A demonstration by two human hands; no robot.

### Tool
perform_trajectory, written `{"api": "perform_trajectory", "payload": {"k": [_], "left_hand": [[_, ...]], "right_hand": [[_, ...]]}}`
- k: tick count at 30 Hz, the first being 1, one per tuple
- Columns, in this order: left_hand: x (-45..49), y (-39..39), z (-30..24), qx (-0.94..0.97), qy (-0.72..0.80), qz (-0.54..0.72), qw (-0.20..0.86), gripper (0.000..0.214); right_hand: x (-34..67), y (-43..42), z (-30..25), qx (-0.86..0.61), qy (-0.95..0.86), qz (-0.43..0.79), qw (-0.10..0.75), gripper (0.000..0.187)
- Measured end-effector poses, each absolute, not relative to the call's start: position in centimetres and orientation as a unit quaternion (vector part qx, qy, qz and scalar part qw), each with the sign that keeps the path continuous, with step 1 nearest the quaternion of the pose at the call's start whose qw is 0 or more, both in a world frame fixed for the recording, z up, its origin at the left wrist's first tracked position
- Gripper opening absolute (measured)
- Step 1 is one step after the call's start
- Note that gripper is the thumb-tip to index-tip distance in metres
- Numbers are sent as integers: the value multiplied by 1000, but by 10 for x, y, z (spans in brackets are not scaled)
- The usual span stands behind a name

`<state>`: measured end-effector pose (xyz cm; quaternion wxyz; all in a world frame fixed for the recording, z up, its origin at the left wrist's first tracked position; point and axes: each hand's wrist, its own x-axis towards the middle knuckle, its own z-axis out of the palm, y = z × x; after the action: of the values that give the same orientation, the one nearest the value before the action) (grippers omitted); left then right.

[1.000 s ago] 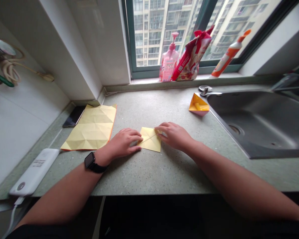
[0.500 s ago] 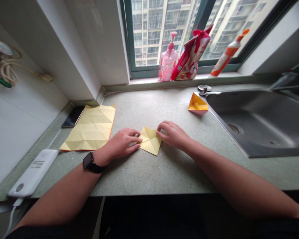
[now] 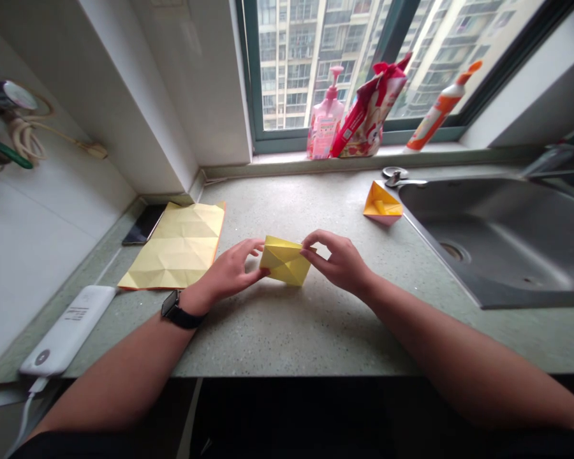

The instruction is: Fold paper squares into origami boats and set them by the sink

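Note:
A small folded yellow paper [image 3: 287,260], creased from corner to corner, is tilted up off the countertop between my two hands. My left hand [image 3: 234,271] grips its left edge, thumb in front and fingers behind. At the upper right corner my right hand [image 3: 335,258] pinches the paper between thumb and fingers. Left of my left hand lies a larger creased yellow sheet [image 3: 179,245] with an orange underside. A folded orange paper shape [image 3: 382,204], open at the top, stands beyond my right hand near the sink.
A steel sink [image 3: 488,299] is set into the countertop [image 3: 287,338] at right. At left lie a dark phone [image 3: 143,224] and a white power bank [image 3: 69,328] with a cable. A pink pump bottle [image 3: 324,127], a red bag [image 3: 370,115] and an orange-white bottle [image 3: 437,115] line the windowsill.
The small yellow paper lay flat on the countertop and is now lifted and tilted up. My left thumb and fingers have spread around its left edge; my right hand keeps its corner.

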<state>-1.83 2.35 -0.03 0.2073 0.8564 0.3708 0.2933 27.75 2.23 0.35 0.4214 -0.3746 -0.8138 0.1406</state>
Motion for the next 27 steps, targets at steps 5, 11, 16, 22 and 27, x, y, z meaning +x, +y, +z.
{"api": "perform_trajectory", "payload": {"k": [5, 11, 16, 22, 27], "left_hand": [[-16, 22, 10, 854, 339, 361, 162, 7], [-22, 22, 12, 859, 290, 420, 46, 7], [-21, 28, 5, 870, 307, 386, 8, 11], [-15, 30, -5, 874, 338, 321, 134, 24], [-11, 26, 0, 875, 347, 278, 189, 28]], "right_hand": [[273, 20, 4, -292, -822, 70, 483, 7], [274, 19, 6, -232, -860, 0, 454, 18], [275, 21, -1, -239, -889, -36, 389, 17], [279, 27, -13, -281, -911, -14, 302, 22], [281, 28, -14, -309, -918, 23, 248, 22]]}}
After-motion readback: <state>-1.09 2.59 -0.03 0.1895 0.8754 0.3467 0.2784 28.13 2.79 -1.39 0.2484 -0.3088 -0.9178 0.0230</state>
